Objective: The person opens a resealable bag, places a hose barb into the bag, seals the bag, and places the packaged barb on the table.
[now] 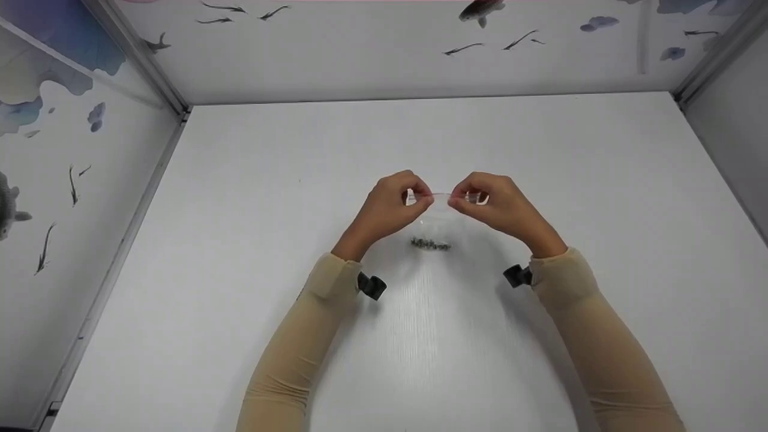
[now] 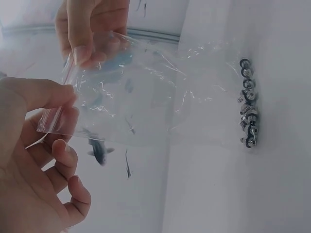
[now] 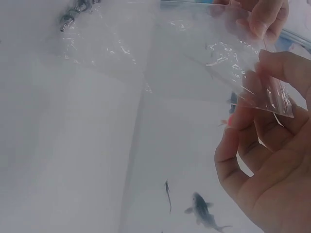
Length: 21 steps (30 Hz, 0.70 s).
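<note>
A clear zip-lock bag (image 2: 150, 92) hangs between my two hands, its zip edge uppermost in the head view. Several small metal pieces, silvery with dark rings, possibly screws with washers (image 2: 249, 104), lie in a row along its bottom. My left hand (image 1: 393, 204) pinches the zip edge between thumb and forefinger. On the same edge, a short way to the right, my right hand (image 1: 495, 204) pinches with thumb and forefinger. Whether the zip is sealed between the hands I cannot tell.
A wide white table (image 1: 432, 348) lies under the hands. White panels printed with fish (image 1: 480, 11) and blue patches stand at the back and left, and a plain panel (image 1: 732, 120) at the right. Small black wrist cameras (image 1: 373, 287) project inward from both sleeves.
</note>
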Tool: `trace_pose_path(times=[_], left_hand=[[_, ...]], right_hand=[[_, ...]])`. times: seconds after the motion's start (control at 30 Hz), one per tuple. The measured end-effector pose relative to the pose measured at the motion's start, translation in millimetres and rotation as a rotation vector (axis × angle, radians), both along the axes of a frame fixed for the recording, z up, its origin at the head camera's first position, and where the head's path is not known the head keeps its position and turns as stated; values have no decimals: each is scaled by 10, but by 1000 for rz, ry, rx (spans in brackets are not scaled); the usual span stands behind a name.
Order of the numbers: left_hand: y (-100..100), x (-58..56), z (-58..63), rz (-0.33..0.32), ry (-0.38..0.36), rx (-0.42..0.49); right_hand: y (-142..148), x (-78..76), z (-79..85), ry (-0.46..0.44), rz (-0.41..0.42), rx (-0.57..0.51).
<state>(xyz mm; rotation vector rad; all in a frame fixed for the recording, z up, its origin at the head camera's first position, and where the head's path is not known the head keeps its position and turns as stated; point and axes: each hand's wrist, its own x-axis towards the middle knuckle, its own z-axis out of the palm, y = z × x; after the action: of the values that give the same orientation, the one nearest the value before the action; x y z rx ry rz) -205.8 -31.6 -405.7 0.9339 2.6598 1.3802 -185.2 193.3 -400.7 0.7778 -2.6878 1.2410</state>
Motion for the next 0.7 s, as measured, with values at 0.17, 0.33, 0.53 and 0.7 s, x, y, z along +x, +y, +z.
trace_pose_path(times=[0.17, 0.33, 0.53, 0.7], left_hand=[[4, 9, 9, -2, 15, -1], [2, 18, 13, -8, 31, 8], [4, 5, -13, -12, 54, 1], [1, 6, -19, -14, 65, 1]], right_hand=[[-7, -4, 4, 28, 5, 0], [-12, -3, 7, 28, 5, -8], [-8, -11, 5, 34, 7, -13], [-2, -21, 8, 46, 27, -14]])
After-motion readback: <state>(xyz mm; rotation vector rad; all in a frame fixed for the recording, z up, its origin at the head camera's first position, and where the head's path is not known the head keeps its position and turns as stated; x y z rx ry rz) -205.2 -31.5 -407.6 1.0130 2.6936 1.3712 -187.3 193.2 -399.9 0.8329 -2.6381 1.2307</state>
